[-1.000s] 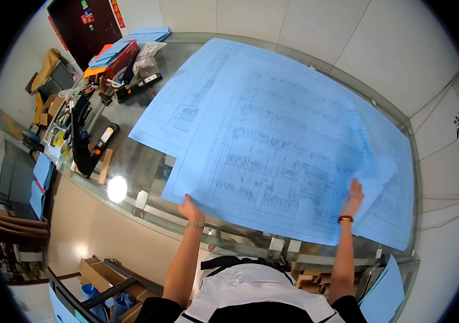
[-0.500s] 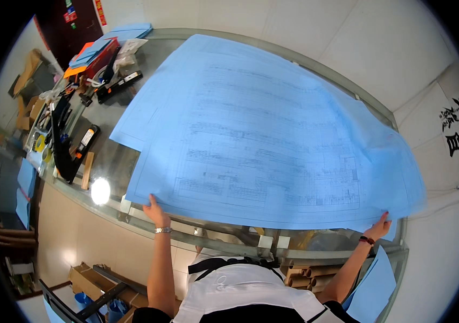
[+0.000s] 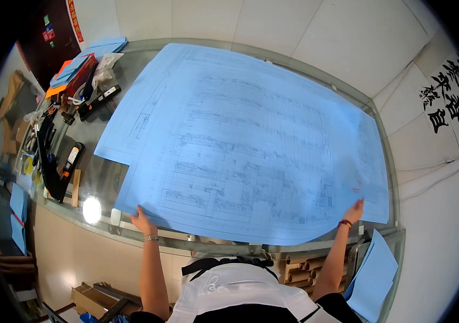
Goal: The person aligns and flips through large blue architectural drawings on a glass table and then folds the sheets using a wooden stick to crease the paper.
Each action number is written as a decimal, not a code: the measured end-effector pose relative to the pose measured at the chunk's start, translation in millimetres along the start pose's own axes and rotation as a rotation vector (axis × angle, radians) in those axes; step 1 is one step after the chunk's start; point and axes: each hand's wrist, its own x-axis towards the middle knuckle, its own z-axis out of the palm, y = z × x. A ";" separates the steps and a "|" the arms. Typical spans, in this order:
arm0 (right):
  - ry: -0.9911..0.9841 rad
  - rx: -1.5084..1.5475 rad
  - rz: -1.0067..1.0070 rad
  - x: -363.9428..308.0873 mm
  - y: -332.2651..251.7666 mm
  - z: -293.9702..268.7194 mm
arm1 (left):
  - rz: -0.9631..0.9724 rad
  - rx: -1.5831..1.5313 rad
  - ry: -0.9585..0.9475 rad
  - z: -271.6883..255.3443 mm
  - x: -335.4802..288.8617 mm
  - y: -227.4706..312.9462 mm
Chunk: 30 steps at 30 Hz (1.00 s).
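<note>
A large blue drawing sheet (image 3: pixel 251 145) covered with fine dark lines is spread over the glass-topped table (image 3: pixel 97 177). Its near left corner lies pinched in my left hand (image 3: pixel 144 222), at the table's front edge. My right hand (image 3: pixel 354 210) has its fingers closed on the sheet's near right part, which curves up there. At least one more blue sheet shows beneath, past the stepped left edge and at the right by my right hand. Both thumbs' undersides and the fingers below the paper are partly hidden.
Two black long-arm staplers (image 3: pixel 57 169) and a wooden strip (image 3: pixel 76 188) lie at the table's left. Behind them sits a red box (image 3: pixel 81 72) with folded blue sheets. Cardboard tubes (image 3: pixel 299 272) and folded blue paper (image 3: pixel 375 274) are below the front right. A wall borders the far side.
My right hand has moved left and slightly up with its edge of the sheet. The sheet's raised right side has settled lower, uncovering the blue paper beneath at the right.
</note>
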 end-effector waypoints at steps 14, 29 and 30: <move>-0.734 0.126 -0.843 -213.7 -287.2 79.5 | -0.109 -0.140 -0.034 19.2 -27.7 -25.3; -1.220 0.131 -1.176 -412.1 -317.1 31.5 | -0.166 -0.405 -0.198 28.7 -30.2 13.9; -1.234 0.139 -1.174 -414.6 -319.3 29.8 | -0.143 -0.364 -0.207 28.6 -20.7 19.7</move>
